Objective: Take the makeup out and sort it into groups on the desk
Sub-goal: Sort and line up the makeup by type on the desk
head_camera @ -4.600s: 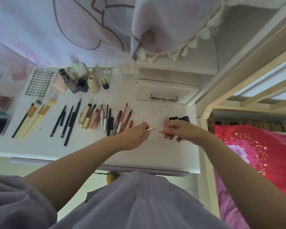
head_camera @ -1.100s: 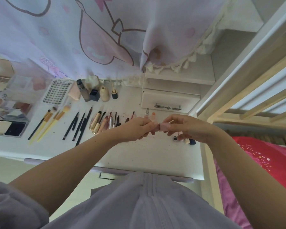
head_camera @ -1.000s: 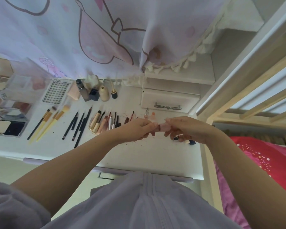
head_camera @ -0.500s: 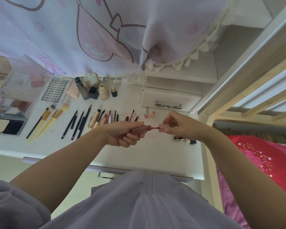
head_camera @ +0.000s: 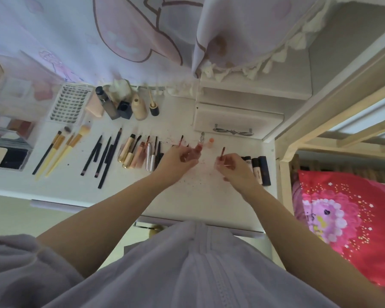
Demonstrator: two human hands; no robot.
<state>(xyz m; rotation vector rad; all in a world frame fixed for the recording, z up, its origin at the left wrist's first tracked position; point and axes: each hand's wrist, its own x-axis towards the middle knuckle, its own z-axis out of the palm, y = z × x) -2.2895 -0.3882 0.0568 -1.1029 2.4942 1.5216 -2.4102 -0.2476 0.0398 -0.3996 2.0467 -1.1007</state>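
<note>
Head cam: we're over the white desk (head_camera: 209, 196), both hands out above its middle-right part. Our left hand (head_camera: 178, 162) has fingers curled round a dark pink lip gloss tube (head_camera: 197, 150), its end poking out toward the back. Our right hand (head_camera: 236, 168) pinches the gloss wand (head_camera: 222, 152) w/ fingertips, applicator end pointing up and away; tube & wand are apart, a gap of bare desk between the hands.

Rest of the makeup lies in groups on the desk. Far left: yellow-handled brushes (head_camera: 60, 150). Next to them, black pencils (head_camera: 105, 156) in a loose row. Then lip tubes & mascaras (head_camera: 140, 152) side by side, partly hidden behind the left hand. Just beyond the hands, a small silver lipstick (head_camera: 201, 137) and a peach one (head_camera: 211, 142) stand upright near each other. Right of the right hand: dark concealer tubes (head_camera: 259, 168) lined up by the desk edge. At the back, foundation bottles (head_camera: 125, 105) beside a lash tray (head_camera: 69, 105). Palettes (head_camera: 5, 155) at far left edge, partly cut off.

Red specks dot the desk under the hands.
</note>
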